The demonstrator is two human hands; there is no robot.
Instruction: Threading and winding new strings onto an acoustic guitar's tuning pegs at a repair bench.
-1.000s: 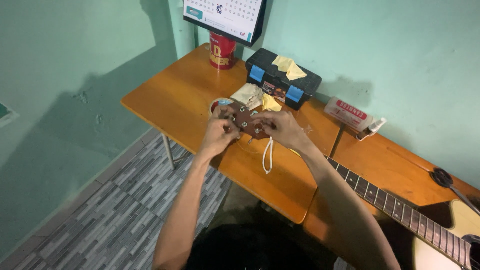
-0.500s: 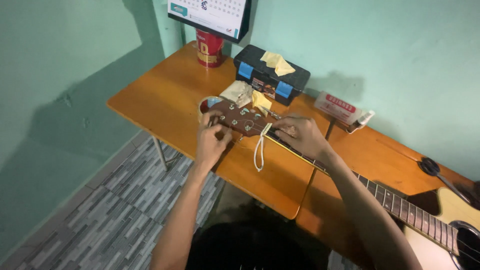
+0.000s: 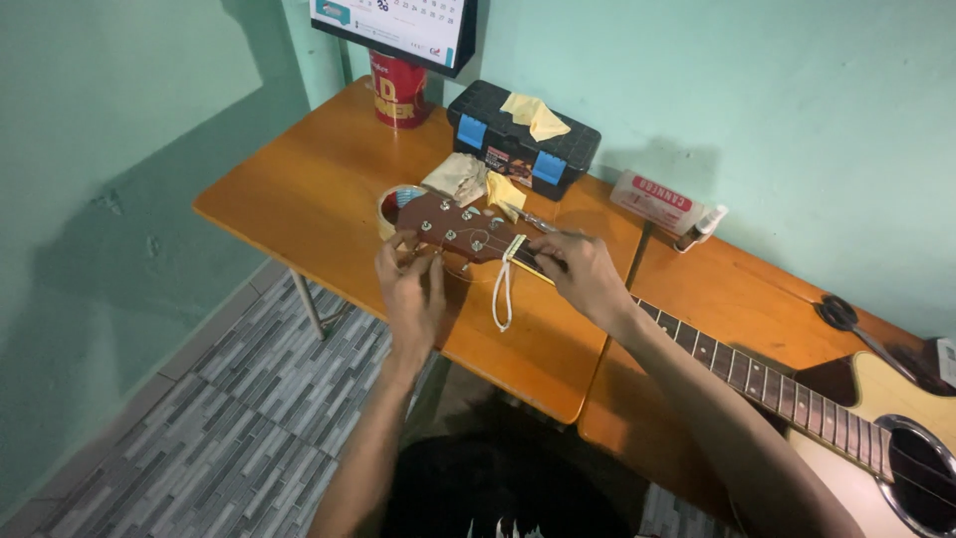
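Observation:
An acoustic guitar lies across the orange table, its brown headstock at the middle and its pale body at the lower right. My left hand pinches a tuning peg on the near edge of the headstock. My right hand rests over the neck just past the nut, fingers on the strings. A white cord loop hangs from the neck between my hands.
A roll of tape lies under the headstock. Behind it stand a black toolbox with blue latches topped with yellow cloth, a red can, a calendar and a white box. The table edge drops to grey tiled floor on the left.
My right hand has slid from the headstock onto the neck by the nut. My left hand stays at the near tuning pegs. The view has shifted slightly.

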